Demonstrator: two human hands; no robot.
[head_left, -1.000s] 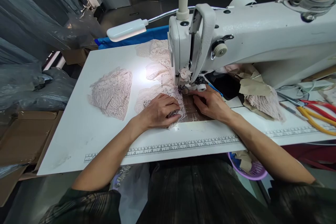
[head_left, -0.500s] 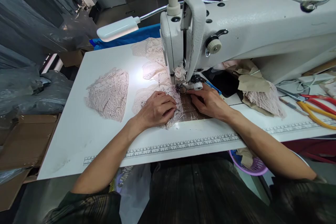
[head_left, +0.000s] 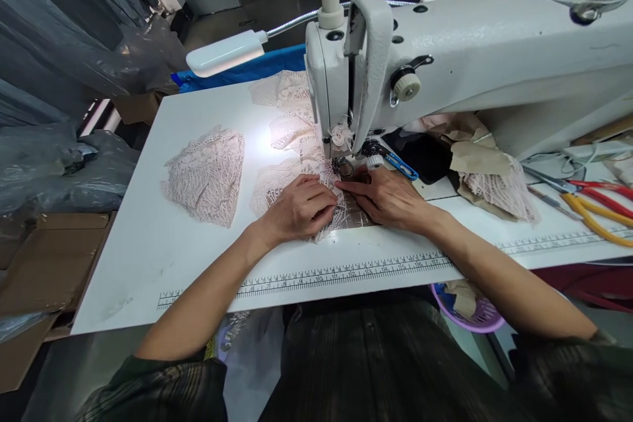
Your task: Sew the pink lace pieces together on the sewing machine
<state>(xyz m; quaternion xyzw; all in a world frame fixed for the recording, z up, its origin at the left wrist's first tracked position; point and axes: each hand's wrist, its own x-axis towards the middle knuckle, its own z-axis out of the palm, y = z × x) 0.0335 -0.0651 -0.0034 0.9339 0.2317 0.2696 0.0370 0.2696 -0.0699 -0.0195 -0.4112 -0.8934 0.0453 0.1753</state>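
A pale pink lace piece (head_left: 277, 186) lies under the presser foot (head_left: 345, 166) of a white sewing machine (head_left: 445, 59). My left hand (head_left: 299, 206) rests palm down on the lace, fingers curled and pressing it to the table. My right hand (head_left: 386, 196) lies flat beside it, fingers stretched toward the foot, touching the lace edge. More of the lace (head_left: 289, 105) trails behind the needle.
A separate lace stack (head_left: 208, 175) sits to the left on the white table (head_left: 148, 244). A lamp (head_left: 225, 56) lights the work. Blue snips (head_left: 400, 166), brown paper with lace (head_left: 489, 175), red and yellow scissors (head_left: 593, 208) lie right. A purple basket (head_left: 469, 313) hangs below.
My right hand has slid left, closer to my left hand, and its fingers now reach the lace in front of the foot. The left hand has barely moved.
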